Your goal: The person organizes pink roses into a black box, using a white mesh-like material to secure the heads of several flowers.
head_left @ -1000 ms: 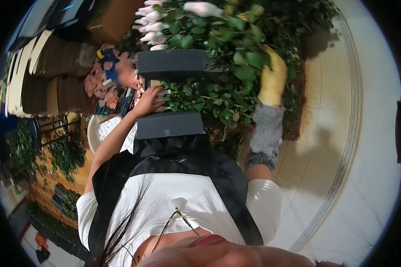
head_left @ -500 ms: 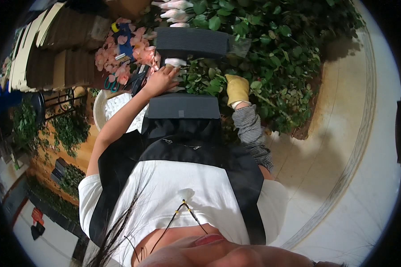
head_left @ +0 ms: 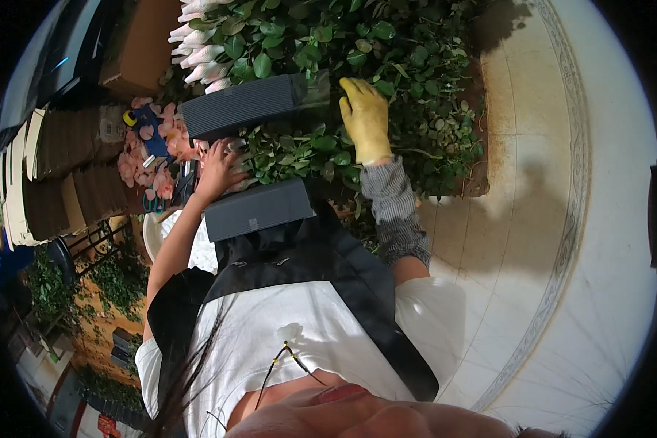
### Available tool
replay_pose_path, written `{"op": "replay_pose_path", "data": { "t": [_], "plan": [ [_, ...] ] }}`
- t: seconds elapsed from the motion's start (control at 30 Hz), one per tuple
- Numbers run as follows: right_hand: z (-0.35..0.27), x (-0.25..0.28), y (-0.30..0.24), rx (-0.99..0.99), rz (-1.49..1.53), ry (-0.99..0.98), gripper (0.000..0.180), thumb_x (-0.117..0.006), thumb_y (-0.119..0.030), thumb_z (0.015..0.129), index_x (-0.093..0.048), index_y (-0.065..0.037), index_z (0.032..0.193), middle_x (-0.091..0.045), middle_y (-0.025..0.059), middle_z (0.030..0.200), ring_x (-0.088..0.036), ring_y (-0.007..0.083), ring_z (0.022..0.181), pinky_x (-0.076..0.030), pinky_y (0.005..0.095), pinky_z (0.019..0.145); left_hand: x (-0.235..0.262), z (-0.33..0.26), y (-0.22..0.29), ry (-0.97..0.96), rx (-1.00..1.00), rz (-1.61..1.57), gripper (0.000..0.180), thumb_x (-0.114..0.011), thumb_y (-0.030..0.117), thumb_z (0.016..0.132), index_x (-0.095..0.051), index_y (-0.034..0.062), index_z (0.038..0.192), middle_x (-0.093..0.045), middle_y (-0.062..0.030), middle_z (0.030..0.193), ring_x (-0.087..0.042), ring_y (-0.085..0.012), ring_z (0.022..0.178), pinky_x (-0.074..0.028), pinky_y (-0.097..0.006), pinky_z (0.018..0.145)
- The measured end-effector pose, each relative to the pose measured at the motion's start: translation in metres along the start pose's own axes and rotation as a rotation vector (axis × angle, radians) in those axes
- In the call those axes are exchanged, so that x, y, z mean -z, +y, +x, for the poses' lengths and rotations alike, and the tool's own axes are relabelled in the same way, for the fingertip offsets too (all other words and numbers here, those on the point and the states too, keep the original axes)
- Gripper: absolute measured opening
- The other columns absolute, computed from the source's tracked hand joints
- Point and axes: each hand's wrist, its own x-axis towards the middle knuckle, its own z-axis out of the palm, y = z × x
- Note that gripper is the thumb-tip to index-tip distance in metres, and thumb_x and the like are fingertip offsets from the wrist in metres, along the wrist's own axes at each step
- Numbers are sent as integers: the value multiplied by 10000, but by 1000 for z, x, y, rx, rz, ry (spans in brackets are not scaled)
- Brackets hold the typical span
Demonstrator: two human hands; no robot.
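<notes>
Your right hand (head_left: 366, 120), in a yellow glove with a grey checked sleeve behind it, lies flat and spread on the pile of green rose stems (head_left: 387, 80), fingers stretched out, gripping nothing you can see. Its fingertips sit just beside the right end of the upper dark ribbed block (head_left: 252, 108), which lies across the leaves.

Your left hand (head_left: 219, 169) is bare, fingers curled down into the stems between the two blocks. You can't tell if it pinches a stem; leaves hide the fingertips. It's just above the lower dark block (head_left: 259, 209), which sits against your black apron (head_left: 299, 259).

The stems fill the top middle of the view, spilling right to the edge of the tiled floor (head_left: 562, 219). A bunch of pale pink rosebuds (head_left: 197, 55) sticks out at the upper left end of the pile, beside a brown cardboard box (head_left: 135, 44).

Left of your left hand: a heap of pink petals (head_left: 140, 164), a blue tool with a yellow knob (head_left: 142, 120) on top, teal-handled scissors (head_left: 153, 203) at the lower edge. Further left, stacks of flat cardboard sheets (head_left: 44, 175). A white bucket rim (head_left: 152, 237) shows under your left forearm. More greenery (head_left: 117, 277) lower left, beside a black metal rack (head_left: 87, 241).
</notes>
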Motion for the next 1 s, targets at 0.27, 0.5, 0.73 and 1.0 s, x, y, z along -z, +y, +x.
{"op": "replay_pose_path", "data": {
  "t": [0.27,0.5,0.73,1.0],
  "plan": [
    [49,-8,44,-21,-217,168,254,-744,-50,645,-648,-70,879,-638,117,929,-580,361,899,-477,455,798,1,-5,-5,5,20,-16,577,-841,301,683,-639,77,1175,-472,-168,1404,-426,-388,1319,-373,-519,1066],
    [64,107,57,78,-242,86,224,-668,-27,780,-638,37,993,-641,218,895,-599,416,835,-481,497,730,-10,-9,-8,59,46,2,626,-828,363,674,-627,139,1222,-449,-153,1425,-413,-386,1330,-338,-534,1088],
    [-19,80,-46,205,-192,-408,291,-722,6,702,-682,-69,981,-677,136,852,-657,339,791,-509,409,643,-9,-8,-4,-97,201,-48,710,-809,465,713,-604,123,1300,-507,-203,1320,-459,-403,1244,-366,-528,1040],
    [-108,-92,17,166,-47,-219,138,-644,-83,792,-672,-30,917,-661,143,813,-626,348,734,-514,427,669,-12,-1,-3,27,75,-97,631,-806,428,754,-626,110,1269,-477,-207,1337,-409,-418,1326,-344,-543,1081]
  ]
}}
